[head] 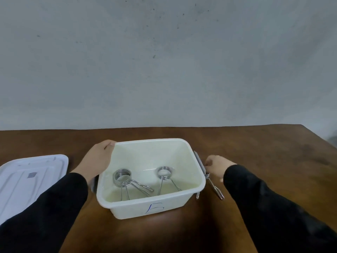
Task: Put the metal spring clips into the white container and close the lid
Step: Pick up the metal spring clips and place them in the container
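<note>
The white container [197, 187] stands open on the brown table, with a blue mark on its front wall. Inside lie metal spring clips: a thick coiled one [122, 177] on the left and a thinner one [164, 172] on the right. Another spring clip [216, 188] lies on the table just outside the container's right wall, its coil hidden under my right hand [218, 166], which is closed over it. My left hand [98, 159] is wrapped around the container's far left corner. The white lid [27, 179] lies flat at the left.
A grey latch [198, 159] hangs on the container's right side, next to my right hand. The table's far edge meets a pale wall, and its right corner [310, 130] is cut at an angle.
</note>
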A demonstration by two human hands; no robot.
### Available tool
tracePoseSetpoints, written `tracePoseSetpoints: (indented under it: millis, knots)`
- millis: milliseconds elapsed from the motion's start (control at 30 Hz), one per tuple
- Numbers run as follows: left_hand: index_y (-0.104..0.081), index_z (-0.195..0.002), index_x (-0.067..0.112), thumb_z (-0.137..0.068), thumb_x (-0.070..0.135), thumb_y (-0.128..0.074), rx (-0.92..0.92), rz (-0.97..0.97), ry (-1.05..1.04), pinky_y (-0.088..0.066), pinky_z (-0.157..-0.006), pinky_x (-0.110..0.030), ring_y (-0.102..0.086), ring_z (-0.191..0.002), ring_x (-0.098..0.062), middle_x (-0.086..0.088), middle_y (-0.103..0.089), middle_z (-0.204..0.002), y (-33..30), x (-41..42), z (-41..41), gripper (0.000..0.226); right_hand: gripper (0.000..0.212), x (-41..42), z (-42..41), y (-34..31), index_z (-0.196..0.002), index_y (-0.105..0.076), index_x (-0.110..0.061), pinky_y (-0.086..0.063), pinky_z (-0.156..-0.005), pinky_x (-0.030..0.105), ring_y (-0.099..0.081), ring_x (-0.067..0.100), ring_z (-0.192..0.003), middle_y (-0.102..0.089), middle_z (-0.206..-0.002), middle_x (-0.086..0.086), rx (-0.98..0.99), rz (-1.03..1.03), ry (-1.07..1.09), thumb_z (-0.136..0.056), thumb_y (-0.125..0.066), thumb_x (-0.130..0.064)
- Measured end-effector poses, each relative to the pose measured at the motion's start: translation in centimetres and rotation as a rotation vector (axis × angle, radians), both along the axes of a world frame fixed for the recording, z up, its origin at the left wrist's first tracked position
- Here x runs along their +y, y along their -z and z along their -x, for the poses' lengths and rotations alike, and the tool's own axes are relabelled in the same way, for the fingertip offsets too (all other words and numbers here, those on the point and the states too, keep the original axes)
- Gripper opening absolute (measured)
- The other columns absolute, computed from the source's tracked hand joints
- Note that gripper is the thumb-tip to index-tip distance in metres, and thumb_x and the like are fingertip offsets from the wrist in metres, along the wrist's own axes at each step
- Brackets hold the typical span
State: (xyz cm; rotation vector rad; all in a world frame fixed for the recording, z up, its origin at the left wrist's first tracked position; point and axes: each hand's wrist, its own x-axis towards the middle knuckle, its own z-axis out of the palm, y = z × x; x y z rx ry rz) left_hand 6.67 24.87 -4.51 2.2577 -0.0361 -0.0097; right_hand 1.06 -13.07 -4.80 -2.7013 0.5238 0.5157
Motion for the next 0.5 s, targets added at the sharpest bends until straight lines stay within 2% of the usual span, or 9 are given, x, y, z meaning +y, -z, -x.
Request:
tracePoseSetpoints:
  millis: [100, 233, 500]
  knots:
    - [-0.064, -0.124, 0.011, -0.105, 0.025, -0.035, 0.016, -0.026, -0.006, -0.037, -0.083, -0.032, -0.056, -0.103, -0.024, -0.006, -0.066, -0.113, -0.1, -0.1, 0.2, 0.037, 0.034, 0.8, -0.1, 2.5, -0.123, -0.064, -0.016, -0.054, -0.091, 0.034, -0.062, 0.019, -0.093, -0.069, -0.117, 0.005, 0.075, 0.037, 0.02, -0.092, -0.068, -0.032]
    - [-0.064, -0.124, 0.015, -0.104, 0.028, -0.036, 0.027, -0.032, -0.019, -0.036, -0.086, -0.032, -0.055, -0.104, -0.021, -0.003, -0.065, -0.114, -0.1, -0.1, 0.2, 0.037, 0.037, 0.4, -0.3, 4.2, -0.111, -0.069, -0.015, -0.055, -0.074, 0.03, -0.065, 0.017, -0.079, -0.072, -0.098, 0.003, 0.078, 0.012, 0.086, -0.086, -0.073, -0.042]
    - [-0.062, -0.101, 0.028, -0.104, 0.027, -0.037, 0.033, -0.015, -0.02, -0.036, -0.078, -0.032, -0.056, -0.097, -0.023, -0.002, -0.066, -0.103, -0.5, -0.3, 0.5, 0.025, 0.033, -2.8, 0.4, 3.2, -0.103, -0.069, -0.009, -0.058, -0.071, 0.031, -0.07, 0.023, -0.086, -0.072, -0.094, 0.007, 0.005, 0.099, 0.087, -0.084, -0.072, -0.036]
